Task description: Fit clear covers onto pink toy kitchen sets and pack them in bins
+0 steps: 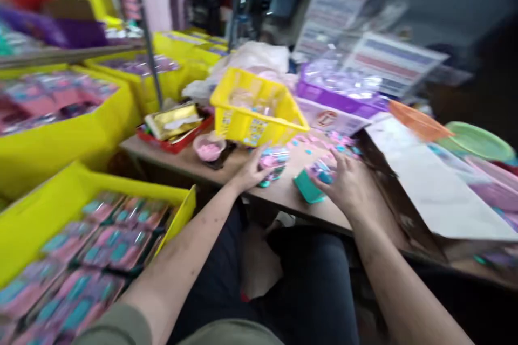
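Observation:
At the table's near edge, my left hand (250,173) is closed on the side of a clear rounded container (275,160) with pink and teal pieces in it. My right hand (348,182) grips a tilted teal-based container (309,187) from the right, its clear upper part showing pink and blue pieces. The two containers are apart. Motion blur hides fine detail of the fingers and pieces. Loose pink and teal pieces (339,141) lie scattered behind my right hand on the table (279,194).
Behind my hands stands a yellow basket (238,126) with clear parts inside. A pink bowl (209,148) and a red tray (174,144) sit left of it. A purple bin (335,98) holds clear parts. A yellow carton (178,194) of packed items is at lower left; a white cardboard flap (437,188) lies right.

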`<state>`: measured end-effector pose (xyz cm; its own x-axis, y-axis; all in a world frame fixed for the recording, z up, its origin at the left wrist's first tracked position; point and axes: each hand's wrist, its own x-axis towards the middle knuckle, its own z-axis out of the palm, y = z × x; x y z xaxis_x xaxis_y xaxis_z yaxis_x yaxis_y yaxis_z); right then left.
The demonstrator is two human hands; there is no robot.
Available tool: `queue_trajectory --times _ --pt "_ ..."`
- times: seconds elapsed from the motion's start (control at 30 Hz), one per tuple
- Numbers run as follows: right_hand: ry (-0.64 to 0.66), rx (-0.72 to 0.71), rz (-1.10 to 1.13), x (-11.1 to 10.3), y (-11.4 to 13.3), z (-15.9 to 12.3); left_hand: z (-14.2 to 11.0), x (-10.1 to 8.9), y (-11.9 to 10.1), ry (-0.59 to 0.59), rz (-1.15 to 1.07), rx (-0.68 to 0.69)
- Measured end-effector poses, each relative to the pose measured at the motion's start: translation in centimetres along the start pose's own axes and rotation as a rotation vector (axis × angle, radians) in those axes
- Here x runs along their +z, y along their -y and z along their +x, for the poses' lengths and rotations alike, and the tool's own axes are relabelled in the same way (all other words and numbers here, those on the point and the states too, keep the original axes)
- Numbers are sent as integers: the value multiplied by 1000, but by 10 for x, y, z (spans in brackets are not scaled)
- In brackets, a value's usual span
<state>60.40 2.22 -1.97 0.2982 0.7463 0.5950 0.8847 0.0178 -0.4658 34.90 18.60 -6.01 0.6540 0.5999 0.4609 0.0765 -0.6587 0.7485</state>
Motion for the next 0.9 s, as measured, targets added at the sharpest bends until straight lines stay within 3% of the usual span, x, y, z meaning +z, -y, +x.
queue_trajectory --times 0.07,0.13,0.3,0.4,0.5,0.63,0.8,0.9 --pt "-157 196 13 0 -20 -19 4 8 26 -80 -93 32" --pt "-269 321 80 19 -30 -34 2 12 41 -107 -60 55" --pt "-372 351 -82 63 -20 -56 -9 9 31 -153 173 79" --pt "-368 390 -58 80 -1 -55 -11 9 19 -305 324 24" --pt "-333 301 90 101 25 -53 -14 14 18 -434 441 -35" --pt "-163 150 195 121 53 -62 -21 15 26 -392 493 -33" --pt "-72 129 407 117 47 -72 -20 1 4 -513 471 122" --pt "-87 147 479 112 41 -70 -9 -3 -13 -445 477 158"
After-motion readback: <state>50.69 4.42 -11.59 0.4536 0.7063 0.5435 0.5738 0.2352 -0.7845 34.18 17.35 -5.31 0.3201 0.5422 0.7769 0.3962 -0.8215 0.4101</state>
